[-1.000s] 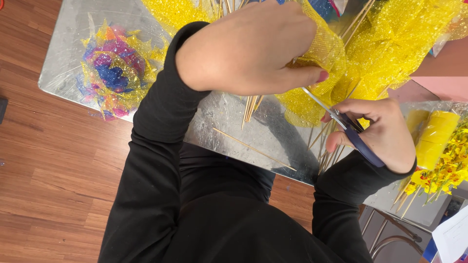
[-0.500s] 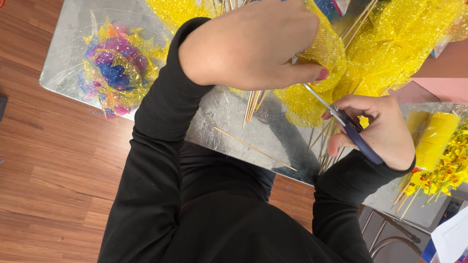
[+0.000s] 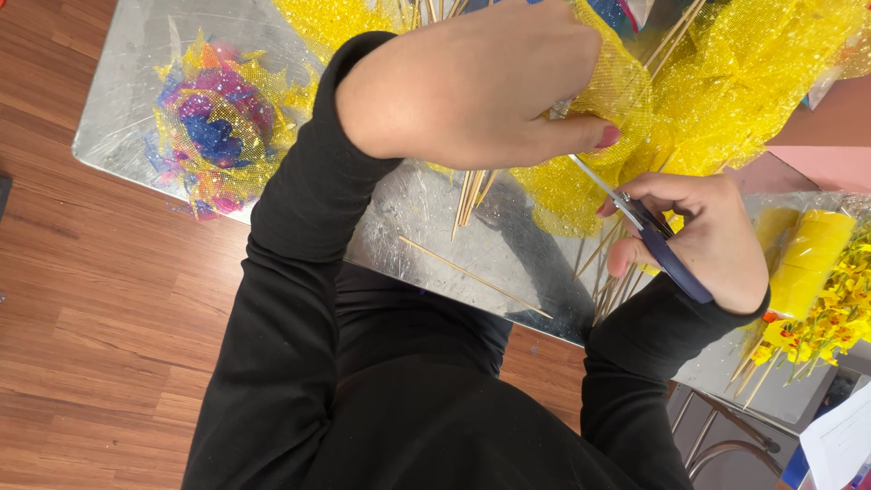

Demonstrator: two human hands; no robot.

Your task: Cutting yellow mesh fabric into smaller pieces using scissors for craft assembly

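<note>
Head view, left hand: the left hand (image 3: 476, 86) sits at 12 o'clock in the frame, back toward the camera, with its fingers (image 3: 581, 134) clenched on a gathered piece of yellow mesh (image 3: 603, 172); the thumb with a pink nail presses against the mesh.
Head view, right hand: the right hand (image 3: 699, 240) lies at 3 o'clock, its fingers grasping the blue handles of the scissors (image 3: 640, 222), thumb and fingers through the loops.
Scissors: the metal blades run up toward 11 o'clock from the handles and meet the mesh just under the left thumb; whether the blades are parted or closed cannot be told.
Yellow mesh: it is held above the desk (image 3: 408, 213), between the two hands, and joins a larger heap of the same netting that spreads toward 1 o'clock.
Wooden sticks: a bundle of thin wooden sticks (image 3: 470, 195) hangs below the left hand; one loose stick (image 3: 472, 277) lies flat on the desk toward 6 o'clock, and more lie under the right wrist.
Desk: a silver, reflective surface over a wooden floor (image 3: 109, 318).
Mesh ball: a ball of blue, pink and yellow netting (image 3: 213, 122) rests on the desk at 10 o'clock, well apart from both hands.
Yellow roll: a yellow roll (image 3: 812, 263) stands at 3 o'clock just beyond the right hand, beside small yellow artificial flowers (image 3: 830, 327).
Sleeves: both arms wear black sleeves (image 3: 290, 272).
</note>
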